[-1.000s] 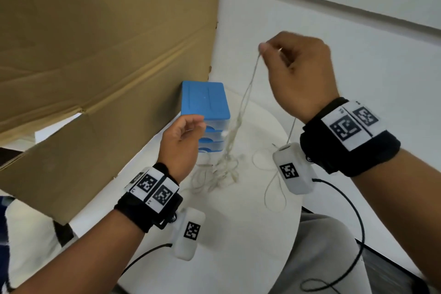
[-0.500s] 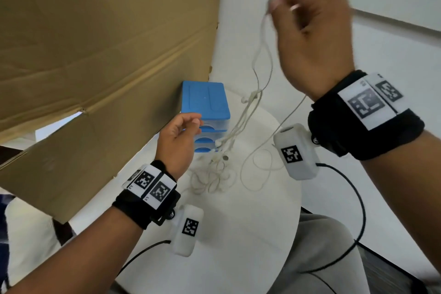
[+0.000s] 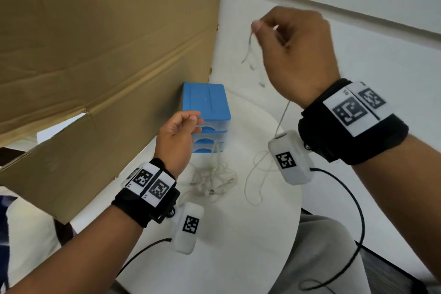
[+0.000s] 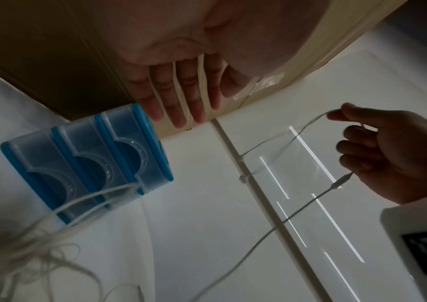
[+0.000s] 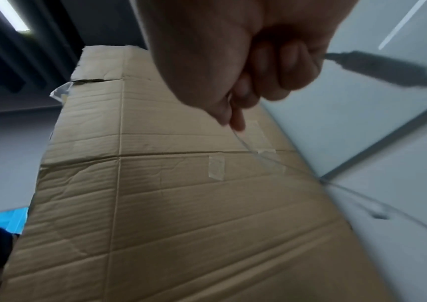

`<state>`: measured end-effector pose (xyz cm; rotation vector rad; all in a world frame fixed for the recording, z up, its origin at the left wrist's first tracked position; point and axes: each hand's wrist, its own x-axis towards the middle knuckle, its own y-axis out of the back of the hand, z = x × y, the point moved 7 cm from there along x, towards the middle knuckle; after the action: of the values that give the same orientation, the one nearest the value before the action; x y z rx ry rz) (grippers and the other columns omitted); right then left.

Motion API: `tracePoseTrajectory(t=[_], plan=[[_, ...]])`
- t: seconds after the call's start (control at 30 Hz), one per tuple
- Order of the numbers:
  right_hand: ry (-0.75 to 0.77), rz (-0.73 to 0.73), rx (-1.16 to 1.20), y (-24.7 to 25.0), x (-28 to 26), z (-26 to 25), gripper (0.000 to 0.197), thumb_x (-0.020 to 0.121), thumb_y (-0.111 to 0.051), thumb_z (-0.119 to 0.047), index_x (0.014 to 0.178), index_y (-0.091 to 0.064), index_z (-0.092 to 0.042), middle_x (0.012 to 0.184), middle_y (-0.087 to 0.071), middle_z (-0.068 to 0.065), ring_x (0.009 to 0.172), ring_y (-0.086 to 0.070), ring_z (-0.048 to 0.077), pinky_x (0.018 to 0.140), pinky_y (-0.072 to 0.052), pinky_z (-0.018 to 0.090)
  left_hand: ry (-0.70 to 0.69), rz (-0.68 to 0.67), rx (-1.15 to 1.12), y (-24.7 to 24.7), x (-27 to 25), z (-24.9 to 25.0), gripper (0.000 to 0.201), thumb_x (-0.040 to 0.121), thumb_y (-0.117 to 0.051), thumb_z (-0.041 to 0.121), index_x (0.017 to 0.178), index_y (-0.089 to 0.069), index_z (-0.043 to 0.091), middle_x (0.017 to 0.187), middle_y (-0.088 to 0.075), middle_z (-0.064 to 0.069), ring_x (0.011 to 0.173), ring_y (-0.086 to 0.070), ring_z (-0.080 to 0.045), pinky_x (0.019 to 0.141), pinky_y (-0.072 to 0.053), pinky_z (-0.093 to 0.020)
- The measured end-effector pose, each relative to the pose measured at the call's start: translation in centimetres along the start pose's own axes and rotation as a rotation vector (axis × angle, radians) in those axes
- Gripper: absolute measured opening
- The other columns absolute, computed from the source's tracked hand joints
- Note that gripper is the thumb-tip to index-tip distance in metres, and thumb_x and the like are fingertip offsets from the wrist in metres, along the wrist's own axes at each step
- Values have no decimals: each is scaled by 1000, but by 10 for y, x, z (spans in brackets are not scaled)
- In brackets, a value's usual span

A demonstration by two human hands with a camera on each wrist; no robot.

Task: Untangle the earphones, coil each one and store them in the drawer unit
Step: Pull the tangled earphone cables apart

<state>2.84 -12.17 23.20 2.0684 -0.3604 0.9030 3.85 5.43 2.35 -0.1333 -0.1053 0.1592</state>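
My right hand is raised high over the round white table, thumb and forefinger pinched on a thin, pale, rubbery earphone cord whose short free ends dangle blurred below my fingertips, while a long strand of it runs down past my wrist to a loose loop on the tabletop. The other fingers are curled in toward the palm. My left hand hovers lower, just in front of the drawer unit, with the fingers loosely bent and nearly straight in the wrist view; I think it holds nothing, though the head view hides the fingertips. The rest of the earphones lie in a knotted, stringy heap on the table just beside that hand and in front of the unit. The unit is a small boxy stack with a smooth blue top and three translucent drawers, each with a half-moon cut-out, all pushed in. A creased brown cardboard sheet with ribbed folds and tape patches stands behind it.
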Motion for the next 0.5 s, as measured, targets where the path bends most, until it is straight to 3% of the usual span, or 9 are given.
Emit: tracePoseTrajectory(t=[0.07,0.2,0.3,0.37,0.43,0.5], plan=[[-4,43,29,5,1,2,26,92,-52,-36,79,-66,-18,50,-46,-3,47,-40,12,54,-31,25,2,-10,3,-2,-1,2,19,99,-48,16,108,-64,12,104,-69,-6,88,-63,-11,68,-49,-11],[-45,-181,-5,-11,-4,7,21,91,-56,-35,76,-67,-25,52,-51,-9,49,-45,9,58,-40,26,8,-20,-11,-7,-6,8,18,99,-48,23,109,-63,20,107,-67,1,90,-61,-7,74,-46,-18],[-80,-270,45,-25,-17,9,20,90,-59,-35,73,-65,-27,45,-48,-10,45,-44,7,52,-34,21,-15,21,-38,-8,-11,22,32,100,-40,40,125,-54,27,125,-58,10,112,-55,-1,82,-42,-11],[-98,-370,114,-38,-29,10,22,91,-61,-33,73,-67,-23,43,-48,-16,43,-44,5,48,-27,14,-51,-91,-8,-18,-16,33,43,97,-39,51,132,-51,29,130,-57,13,118,-52,2,82,-42,-6],[-116,-486,167,-50,-42,10,21,92,-61,-31,75,-70,-22,42,-48,-22,43,-46,1,46,-27,11,-54,-280,44,-35,-24,40,44,93,-46,52,123,-60,23,110,-70,7,103,-63,-1,80,-48,-8],[-147,-554,217,-57,-51,15,21,93,-62,-28,78,-70,-17,39,-46,-19,40,-44,1,44,-28,9,7,-400,25,-47,-32,38,34,92,-52,40,99,-68,11,70,-67,-2,69,-66,-14,73,-53,-21]])
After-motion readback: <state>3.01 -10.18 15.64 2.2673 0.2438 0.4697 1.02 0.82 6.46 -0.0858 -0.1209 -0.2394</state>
